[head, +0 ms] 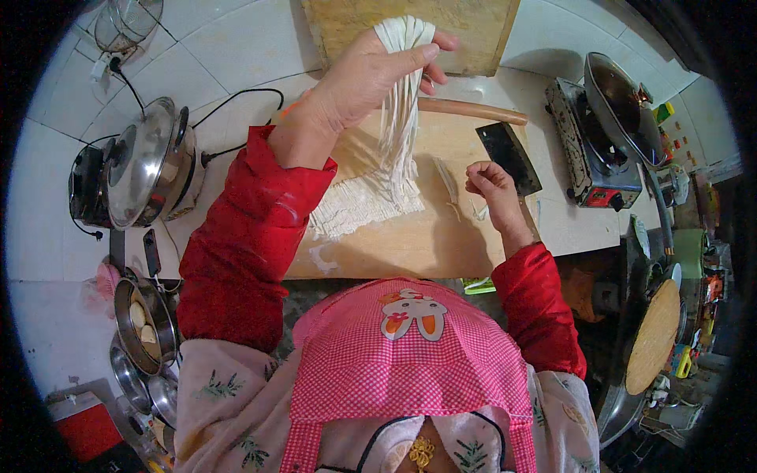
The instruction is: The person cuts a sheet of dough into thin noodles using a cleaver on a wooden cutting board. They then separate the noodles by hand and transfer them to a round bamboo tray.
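Observation:
A bundle of long cut noodles [401, 106] hangs over my raised left hand [378, 71], draped between thumb and fingers. Its lower ends reach down to a flat row of cut noodles [366, 204] on the wooden board [366, 260]. To the right, my right hand [492, 188] is above the board with its fingers curled together; I see nothing clearly held in it. A few loose noodle strips [446, 180] lie just left of that hand. Right behind it rests a cleaver with a dark blade [508, 156].
A wooden rolling pin [473, 110] lies along the board's far side. On the left stands a lidded electric pot [145, 165] with black cords. A portable gas stove [597, 159] with a pan [621, 112] is at right. A second wooden board [473, 35] leans against the tiled wall.

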`<move>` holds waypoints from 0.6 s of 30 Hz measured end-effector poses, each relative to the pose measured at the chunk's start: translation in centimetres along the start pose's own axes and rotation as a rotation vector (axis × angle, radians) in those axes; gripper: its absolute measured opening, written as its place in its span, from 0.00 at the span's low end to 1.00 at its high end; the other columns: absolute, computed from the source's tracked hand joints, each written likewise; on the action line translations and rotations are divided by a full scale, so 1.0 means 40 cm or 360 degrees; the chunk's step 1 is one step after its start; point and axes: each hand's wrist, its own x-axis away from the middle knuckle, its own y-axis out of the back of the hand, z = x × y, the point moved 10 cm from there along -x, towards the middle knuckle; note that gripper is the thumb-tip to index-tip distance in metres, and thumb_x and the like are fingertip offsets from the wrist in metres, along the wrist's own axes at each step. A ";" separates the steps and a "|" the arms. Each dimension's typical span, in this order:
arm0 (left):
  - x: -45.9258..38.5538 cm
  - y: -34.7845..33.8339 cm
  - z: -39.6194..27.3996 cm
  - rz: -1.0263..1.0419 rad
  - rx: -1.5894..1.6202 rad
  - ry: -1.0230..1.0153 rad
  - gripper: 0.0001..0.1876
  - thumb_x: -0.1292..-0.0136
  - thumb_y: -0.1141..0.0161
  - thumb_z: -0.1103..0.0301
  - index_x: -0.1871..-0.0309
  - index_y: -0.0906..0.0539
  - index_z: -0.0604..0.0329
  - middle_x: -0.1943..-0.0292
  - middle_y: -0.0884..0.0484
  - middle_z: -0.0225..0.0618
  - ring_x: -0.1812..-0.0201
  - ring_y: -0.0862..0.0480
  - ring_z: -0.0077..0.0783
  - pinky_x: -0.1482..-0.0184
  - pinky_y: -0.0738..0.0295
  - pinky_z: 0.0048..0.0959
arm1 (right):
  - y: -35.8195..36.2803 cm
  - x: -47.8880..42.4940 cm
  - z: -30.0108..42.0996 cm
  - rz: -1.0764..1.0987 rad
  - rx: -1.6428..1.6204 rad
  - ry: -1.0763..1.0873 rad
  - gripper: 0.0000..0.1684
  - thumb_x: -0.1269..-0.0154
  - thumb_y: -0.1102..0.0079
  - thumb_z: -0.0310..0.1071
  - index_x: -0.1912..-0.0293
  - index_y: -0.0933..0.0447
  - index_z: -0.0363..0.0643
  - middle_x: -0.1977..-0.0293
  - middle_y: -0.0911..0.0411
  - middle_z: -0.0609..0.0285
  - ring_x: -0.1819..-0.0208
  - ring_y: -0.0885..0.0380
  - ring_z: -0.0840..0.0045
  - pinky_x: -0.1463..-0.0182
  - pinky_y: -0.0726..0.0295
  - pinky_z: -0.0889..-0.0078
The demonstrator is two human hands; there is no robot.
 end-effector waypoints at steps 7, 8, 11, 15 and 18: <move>0.024 0.009 0.210 -0.0068 0.0803 0.0419 0.12 0.34 0.45 0.68 0.51 0.23 0.64 0.69 0.22 0.29 0.75 0.29 0.20 0.70 0.33 0.20 | 0.005 -0.039 -0.082 0.0000 0.0603 0.0155 0.04 0.37 0.47 0.24 0.62 0.25 0.38 0.69 0.26 0.70 0.68 0.29 0.87 0.62 0.28 0.83; 0.035 0.020 0.278 -0.0096 0.0714 0.0474 0.11 0.34 0.45 0.68 0.53 0.22 0.64 0.70 0.22 0.29 0.75 0.30 0.19 0.71 0.33 0.20 | 0.016 -0.047 -0.124 -0.0019 0.0597 0.0120 0.06 0.38 0.47 0.25 0.61 0.25 0.37 0.69 0.25 0.67 0.68 0.28 0.85 0.63 0.27 0.81; 0.070 0.068 0.357 -0.0289 0.0595 0.0658 0.08 0.36 0.44 0.67 0.58 0.21 0.62 0.71 0.23 0.30 0.77 0.30 0.19 0.73 0.35 0.20 | -0.006 -0.055 -0.090 -0.0139 0.0958 0.0245 0.09 0.40 0.44 0.27 0.59 0.25 0.36 0.70 0.23 0.59 0.69 0.25 0.78 0.64 0.26 0.76; 0.013 0.090 0.267 -0.0210 0.0604 0.0391 0.10 0.35 0.44 0.69 0.54 0.22 0.64 0.71 0.23 0.30 0.76 0.31 0.19 0.73 0.35 0.20 | -0.042 -0.082 -0.082 -0.0202 0.1534 0.0385 0.14 0.43 0.42 0.31 0.57 0.25 0.36 0.69 0.22 0.48 0.67 0.22 0.63 0.61 0.24 0.67; -0.030 0.093 0.121 -0.0162 0.0472 0.0163 0.10 0.35 0.45 0.68 0.55 0.22 0.64 0.71 0.23 0.29 0.76 0.30 0.19 0.73 0.35 0.20 | -0.072 -0.106 -0.086 -0.0140 0.1771 0.0509 0.14 0.44 0.40 0.36 0.61 0.23 0.37 0.67 0.22 0.47 0.64 0.23 0.56 0.58 0.24 0.61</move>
